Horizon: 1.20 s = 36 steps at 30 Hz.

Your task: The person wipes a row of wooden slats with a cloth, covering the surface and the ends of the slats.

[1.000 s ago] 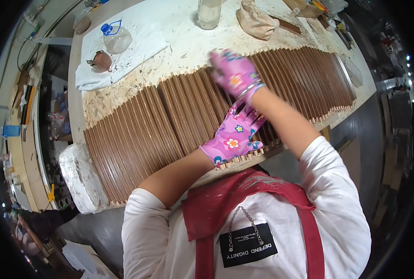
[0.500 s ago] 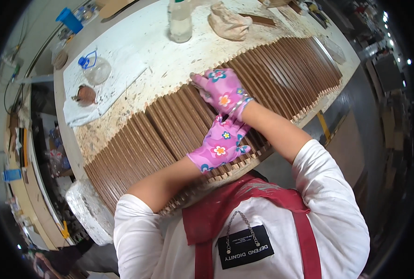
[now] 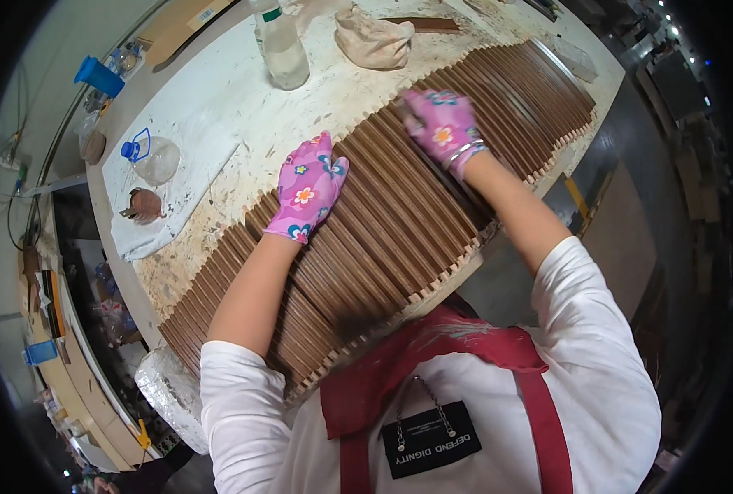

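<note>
A long row of brown wooden strips with pale ends lies side by side across the work table. Both my hands wear pink flowered gloves. My left hand rests on the strips near their far ends, its fingers stretched out and nothing in its grasp. Further right, my right hand is over the far part of the row with its fingers curled in. Motion smears those fingertips, and whatever they may hold is hidden. A narrow dark gap runs between strips just below the right hand.
Beyond the row stand a clear bottle and a crumpled beige cloth. At the left are a clear jug with a blue cap and a small brown pot on a white sheet. A wrapped white block sits by the table's left end.
My hands were close together over the middle strips. The left has moved away and up to the far ends; the right has shifted right. The view has also turned a little.
</note>
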Each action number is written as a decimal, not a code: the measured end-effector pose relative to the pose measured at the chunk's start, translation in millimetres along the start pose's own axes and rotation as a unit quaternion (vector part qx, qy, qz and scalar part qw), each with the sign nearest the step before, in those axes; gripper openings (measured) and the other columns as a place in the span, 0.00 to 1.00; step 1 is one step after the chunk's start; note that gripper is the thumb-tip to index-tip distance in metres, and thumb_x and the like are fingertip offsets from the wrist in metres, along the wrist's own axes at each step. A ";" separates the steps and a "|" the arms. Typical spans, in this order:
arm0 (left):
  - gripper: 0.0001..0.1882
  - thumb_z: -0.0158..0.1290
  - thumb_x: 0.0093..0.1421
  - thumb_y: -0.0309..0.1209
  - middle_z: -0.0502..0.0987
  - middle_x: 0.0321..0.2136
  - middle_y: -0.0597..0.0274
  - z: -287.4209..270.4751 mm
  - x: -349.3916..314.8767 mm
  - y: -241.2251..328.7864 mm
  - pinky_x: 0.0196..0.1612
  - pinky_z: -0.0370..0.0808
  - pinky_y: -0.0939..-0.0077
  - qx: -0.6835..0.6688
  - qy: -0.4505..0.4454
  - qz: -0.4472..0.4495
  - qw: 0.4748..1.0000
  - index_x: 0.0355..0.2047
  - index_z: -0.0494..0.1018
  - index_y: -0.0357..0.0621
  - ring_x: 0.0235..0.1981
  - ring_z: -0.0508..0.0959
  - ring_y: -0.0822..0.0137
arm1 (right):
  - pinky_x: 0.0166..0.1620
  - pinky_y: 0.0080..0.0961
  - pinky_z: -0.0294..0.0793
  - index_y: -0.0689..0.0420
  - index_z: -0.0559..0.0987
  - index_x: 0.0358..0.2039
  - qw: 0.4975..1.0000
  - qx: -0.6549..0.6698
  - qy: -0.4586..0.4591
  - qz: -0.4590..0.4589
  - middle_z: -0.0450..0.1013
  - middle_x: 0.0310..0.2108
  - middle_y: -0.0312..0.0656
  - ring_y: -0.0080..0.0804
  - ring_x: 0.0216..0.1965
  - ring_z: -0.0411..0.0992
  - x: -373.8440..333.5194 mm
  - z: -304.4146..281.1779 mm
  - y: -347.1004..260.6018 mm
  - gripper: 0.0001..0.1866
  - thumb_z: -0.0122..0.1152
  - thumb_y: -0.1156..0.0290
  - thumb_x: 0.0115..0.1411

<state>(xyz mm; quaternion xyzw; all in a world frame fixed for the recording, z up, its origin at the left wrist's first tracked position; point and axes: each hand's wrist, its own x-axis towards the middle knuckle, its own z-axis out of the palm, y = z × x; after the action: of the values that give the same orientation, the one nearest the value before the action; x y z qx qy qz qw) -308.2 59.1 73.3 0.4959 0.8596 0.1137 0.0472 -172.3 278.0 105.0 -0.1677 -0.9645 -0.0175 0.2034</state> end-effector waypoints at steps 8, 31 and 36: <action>0.28 0.45 0.68 0.40 0.66 0.61 0.44 4.6 25.0 -3.0 0.64 0.62 0.60 -0.011 0.100 0.110 0.989 0.65 0.59 0.39 0.62 0.66 0.47 | 0.42 0.39 0.71 0.45 0.76 0.51 0.990 0.060 -0.062 -0.114 0.77 0.35 0.39 0.39 0.37 0.76 -16.3 -9.9 -30.8 0.21 0.61 0.60 0.55; 0.26 0.36 0.72 0.46 0.72 0.56 0.44 18.0 66.2 23.7 0.65 0.61 0.61 -0.085 -0.001 0.044 0.995 0.64 0.62 0.46 0.61 0.67 0.48 | 0.41 0.35 0.74 0.48 0.74 0.53 0.894 0.206 -0.193 -0.349 0.72 0.37 0.40 0.39 0.38 0.75 -67.8 -49.5 -30.5 0.21 0.56 0.67 0.57; 0.26 0.37 0.71 0.45 0.73 0.55 0.45 14.7 64.5 24.0 0.63 0.63 0.60 -0.092 0.021 0.037 0.995 0.64 0.63 0.46 0.60 0.68 0.48 | 0.36 0.36 0.77 0.47 0.77 0.47 0.806 0.151 -0.384 -0.424 0.74 0.32 0.41 0.39 0.34 0.77 -129.7 -111.1 14.3 0.15 0.57 0.65 0.58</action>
<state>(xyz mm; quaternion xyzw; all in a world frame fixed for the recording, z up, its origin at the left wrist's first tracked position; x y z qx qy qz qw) -317.7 128.5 66.9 0.5181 0.8277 0.2040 0.0704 -12.9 239.1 154.7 0.2974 -0.9296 0.1095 -0.1882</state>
